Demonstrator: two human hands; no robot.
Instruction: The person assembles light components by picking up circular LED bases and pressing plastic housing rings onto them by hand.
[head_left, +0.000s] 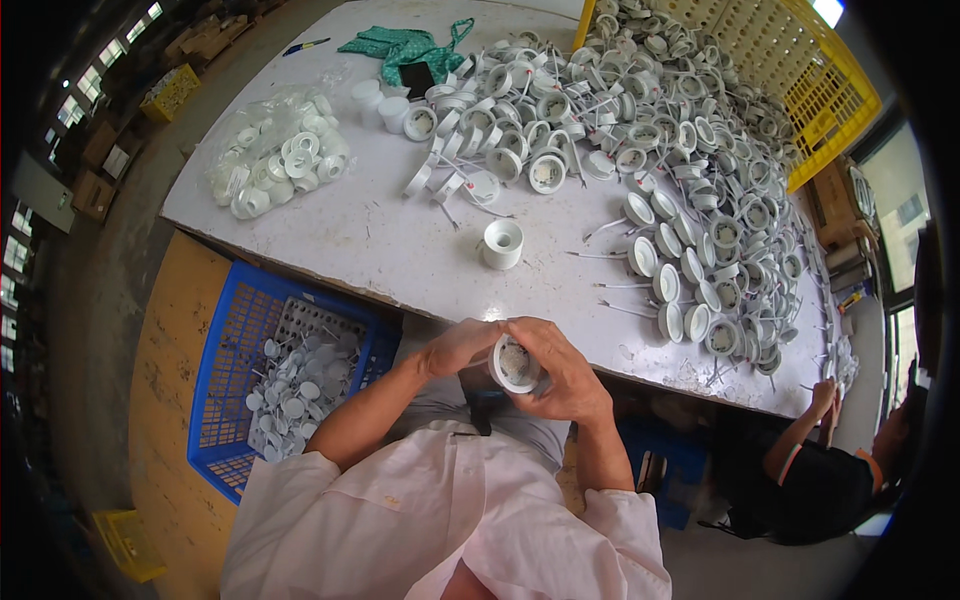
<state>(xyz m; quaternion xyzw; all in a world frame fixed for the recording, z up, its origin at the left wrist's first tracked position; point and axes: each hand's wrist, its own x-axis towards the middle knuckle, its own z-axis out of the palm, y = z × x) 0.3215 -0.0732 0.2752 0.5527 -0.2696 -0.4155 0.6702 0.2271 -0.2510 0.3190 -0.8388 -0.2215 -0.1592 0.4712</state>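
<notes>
A round white lamp housing (516, 364) is held between my two hands, just off the table's near edge, its open face turned up toward me. My right hand (566, 378) wraps round its right side. From the other side my left hand (462, 347) closes on it, most of those fingers hidden. A white cup-shaped piece with a round hole (502, 246) stands upright on the white table (370, 235), a little beyond my hands.
Many white lamp housings with wires (690, 240) heap up at right and back, by a yellow crate (830, 110). A clear bag of white rings (285, 155) lies left. The blue basket (215, 380) holds white discs. A person (830, 480) works at far right.
</notes>
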